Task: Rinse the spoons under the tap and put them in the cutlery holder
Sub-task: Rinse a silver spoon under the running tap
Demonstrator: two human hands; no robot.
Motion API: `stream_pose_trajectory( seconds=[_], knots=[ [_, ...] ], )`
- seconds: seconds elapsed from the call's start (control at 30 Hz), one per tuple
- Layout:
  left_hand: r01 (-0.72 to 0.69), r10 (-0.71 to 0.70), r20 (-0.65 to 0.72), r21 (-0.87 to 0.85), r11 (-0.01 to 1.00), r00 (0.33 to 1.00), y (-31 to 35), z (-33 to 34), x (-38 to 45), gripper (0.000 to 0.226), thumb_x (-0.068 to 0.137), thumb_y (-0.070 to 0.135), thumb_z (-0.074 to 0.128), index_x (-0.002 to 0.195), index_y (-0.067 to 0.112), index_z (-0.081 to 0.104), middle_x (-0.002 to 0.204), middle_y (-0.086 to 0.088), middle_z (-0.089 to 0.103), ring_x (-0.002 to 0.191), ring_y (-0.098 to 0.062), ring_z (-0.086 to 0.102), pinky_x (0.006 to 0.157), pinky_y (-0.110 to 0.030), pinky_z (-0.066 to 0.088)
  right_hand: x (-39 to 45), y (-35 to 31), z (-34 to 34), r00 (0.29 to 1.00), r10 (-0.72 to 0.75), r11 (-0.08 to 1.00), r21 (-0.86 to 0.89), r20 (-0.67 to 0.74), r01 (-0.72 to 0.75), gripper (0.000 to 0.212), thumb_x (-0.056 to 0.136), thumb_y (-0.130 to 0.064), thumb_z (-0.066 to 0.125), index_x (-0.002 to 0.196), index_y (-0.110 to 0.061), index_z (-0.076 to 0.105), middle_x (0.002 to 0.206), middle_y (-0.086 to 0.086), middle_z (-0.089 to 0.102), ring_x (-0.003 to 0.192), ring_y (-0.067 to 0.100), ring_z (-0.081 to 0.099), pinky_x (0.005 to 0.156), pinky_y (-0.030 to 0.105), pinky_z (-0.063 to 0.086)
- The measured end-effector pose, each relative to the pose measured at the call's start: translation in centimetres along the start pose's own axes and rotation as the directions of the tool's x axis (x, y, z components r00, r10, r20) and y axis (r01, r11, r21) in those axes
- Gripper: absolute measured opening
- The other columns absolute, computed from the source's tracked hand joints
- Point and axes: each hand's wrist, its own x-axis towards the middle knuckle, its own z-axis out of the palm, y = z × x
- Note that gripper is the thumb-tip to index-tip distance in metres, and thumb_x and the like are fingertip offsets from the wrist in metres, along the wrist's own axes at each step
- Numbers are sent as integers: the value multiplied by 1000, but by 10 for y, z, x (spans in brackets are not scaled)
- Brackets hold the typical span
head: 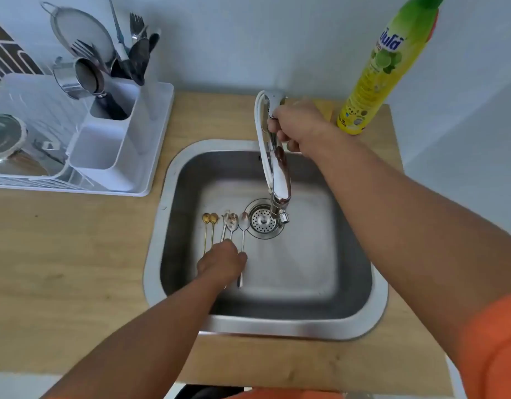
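Note:
Several spoons lie side by side on the floor of the steel sink (277,326), left of the drain (263,221). Two are thin gold spoons (209,223) and three are soiled silver spoons (234,221). My left hand (222,259) is down on the silver spoons' handles, fingers bent over them and hiding the contact. The spoons still lie flat. My right hand (297,128) grips the lever at the top of the chrome tap (278,180). No water shows at the spout. The white cutlery holder (110,133) stands on the left, its near compartment empty.
The holder sits in a white dish rack (162,125) with forks, dark spoons, a strainer and a metal cup at its far end. A yellow-green dish soap bottle (381,73) stands behind the sink at right. Wooden counter (61,254) surrounds the sink.

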Motion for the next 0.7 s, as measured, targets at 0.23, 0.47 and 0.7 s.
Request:
stream_pose_trajectory(
  seconds=[0.23,0.47,0.7],
  knots=[
    [-9,16,-67,114,993,998,14,6,9,25,92,39,50,96,19,65,101,-2,69,81,-24,57,70,-33,44,-8,-7,-4,1000,18,1000,14,4,-18,19,94,-8,46,89,-13,63,71,2,61,48,11,41,42,18,24],
    [31,-23,-100,78,996,995,13,12,13,22,94,34,53,87,17,65,97,-5,71,78,-27,57,70,-33,44,-7,-16,-7,998,-32,999,38,-49,34,25,92,-14,48,71,-16,61,64,3,60,41,12,41,42,15,25],
    [30,-30,-5,70,997,1000,15,17,14,19,87,33,55,73,19,54,80,1,57,76,-26,58,64,-30,39,-14,50,-30,962,-40,991,113,-269,72,22,92,-30,50,78,-19,62,63,-5,65,36,9,46,36,12,28]
  ],
)
